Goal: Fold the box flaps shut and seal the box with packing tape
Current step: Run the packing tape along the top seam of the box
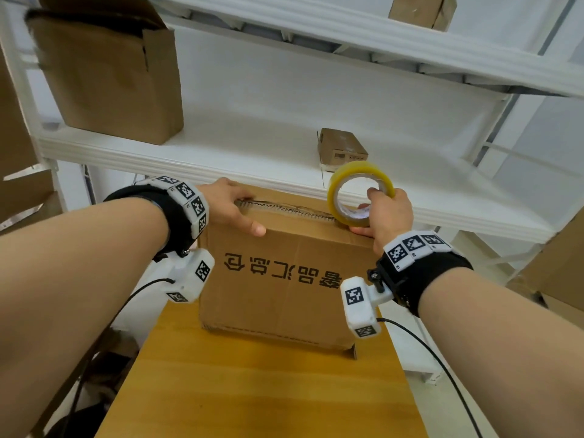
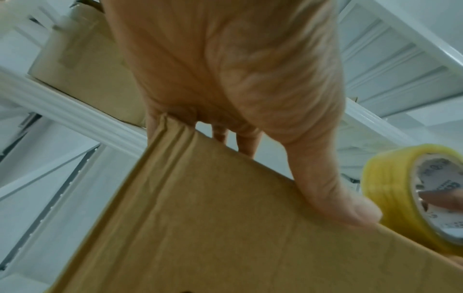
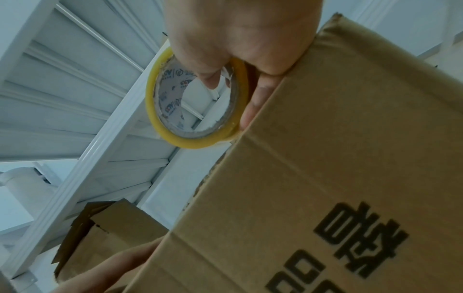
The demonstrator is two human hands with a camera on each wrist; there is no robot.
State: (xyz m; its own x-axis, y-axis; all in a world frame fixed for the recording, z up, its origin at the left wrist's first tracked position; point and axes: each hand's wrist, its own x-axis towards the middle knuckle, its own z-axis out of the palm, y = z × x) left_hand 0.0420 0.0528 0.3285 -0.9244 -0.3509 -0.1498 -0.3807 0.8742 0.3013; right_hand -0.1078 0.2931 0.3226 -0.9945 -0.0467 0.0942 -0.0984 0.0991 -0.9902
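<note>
A brown cardboard box [image 1: 284,279] with black printed characters stands on a wooden table [image 1: 252,390]. Its top seam shows corrugated edges. My left hand [image 1: 245,216] grips the box's top left edge, fingers over the top and thumb on the front face [image 2: 338,198]. My right hand [image 1: 384,210] holds a yellow roll of packing tape [image 1: 357,169] at the box's top right corner, a finger hooked through its core. The roll [image 3: 192,144] touches the box's upper edge [image 3: 350,158]. The tape's loose end cannot be made out.
A white metal shelf [image 1: 252,159] runs just behind the box. On it stand a large open carton [image 1: 110,80] at left and a small carton [image 1: 343,148] behind the tape. More cardboard stands at the left [image 1: 19,191] and right [image 1: 562,263] edges.
</note>
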